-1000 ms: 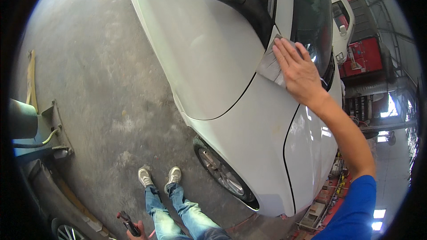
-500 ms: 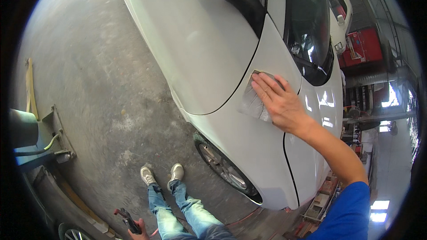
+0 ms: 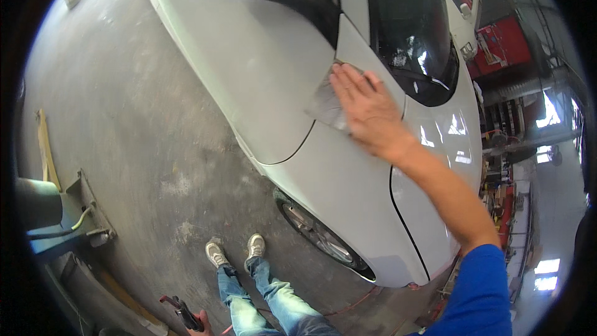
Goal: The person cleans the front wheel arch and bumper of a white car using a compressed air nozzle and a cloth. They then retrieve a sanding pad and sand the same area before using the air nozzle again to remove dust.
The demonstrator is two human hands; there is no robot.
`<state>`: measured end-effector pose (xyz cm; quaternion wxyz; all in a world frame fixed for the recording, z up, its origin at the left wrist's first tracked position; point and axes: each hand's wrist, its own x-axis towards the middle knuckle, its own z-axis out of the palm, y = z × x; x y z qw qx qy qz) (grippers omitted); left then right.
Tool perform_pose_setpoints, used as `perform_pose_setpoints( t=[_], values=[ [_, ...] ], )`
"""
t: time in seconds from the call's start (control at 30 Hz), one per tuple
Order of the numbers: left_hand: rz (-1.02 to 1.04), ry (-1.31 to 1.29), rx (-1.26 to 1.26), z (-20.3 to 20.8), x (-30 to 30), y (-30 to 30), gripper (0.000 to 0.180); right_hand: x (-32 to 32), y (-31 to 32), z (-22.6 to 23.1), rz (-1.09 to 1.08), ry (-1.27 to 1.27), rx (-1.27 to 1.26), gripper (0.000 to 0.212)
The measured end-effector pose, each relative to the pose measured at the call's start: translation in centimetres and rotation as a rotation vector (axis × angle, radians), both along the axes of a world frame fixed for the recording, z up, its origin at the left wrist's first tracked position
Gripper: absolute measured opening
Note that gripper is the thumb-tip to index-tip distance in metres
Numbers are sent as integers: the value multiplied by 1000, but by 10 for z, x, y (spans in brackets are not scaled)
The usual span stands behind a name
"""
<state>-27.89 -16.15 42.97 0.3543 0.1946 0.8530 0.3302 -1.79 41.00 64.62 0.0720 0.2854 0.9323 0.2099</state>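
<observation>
My right hand (image 3: 373,112) lies nearly flat on a thin grey cloth (image 3: 328,107), fingers side by side, pressing it to the white car's side. The cloth spans the dark seam between the front door (image 3: 255,81) and the front fender (image 3: 354,168), below the windshield corner. Part of the cloth is hidden under the palm. Low in the picture, my left hand (image 3: 200,323) is wrapped round a black gun-shaped tool (image 3: 185,314) with a red tip, held away from the car. Its lower end is cut off by the picture's edge.
The car's front wheel (image 3: 320,233) stands right of my shoes (image 3: 235,249). A red hose (image 3: 354,305) trails over the concrete floor. To the left are a metal post base (image 3: 87,205) and a yellow strip (image 3: 45,149). A red cabinet (image 3: 502,46) and cluttered shelving stand beyond the car.
My right hand and the cloth have slid up along the car's side, away from the wheel, toward the mirror. The left hand still holds the gun-shaped tool. The whole view has shifted slightly.
</observation>
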Motion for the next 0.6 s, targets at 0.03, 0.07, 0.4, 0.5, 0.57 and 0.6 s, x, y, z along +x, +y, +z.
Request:
perform_pose_setpoints(
  t=[0.03,0.07,0.4,0.5,0.57,0.6],
  values=[
    [2,6,25,-7,1,-6,36,-3,-4,-7,-49,44,4,69],
    [3,11,51,-13,0,-13,36,0,-11,-9,-53,61,-39,70],
    [15,31,69,-12,-15,-10,32,7,-24,-28,-278,357,107,65],
    [18,110,77,-31,-23,-30,32,0,-22,-32,-327,467,68,69],
    [13,99,57,-23,-24,-24,32,5,-47,-38,-400,540,16,72],
    [0,63,33,11,-17,0,32,12,-59,-50,-438,589,0,77]
  ],
)
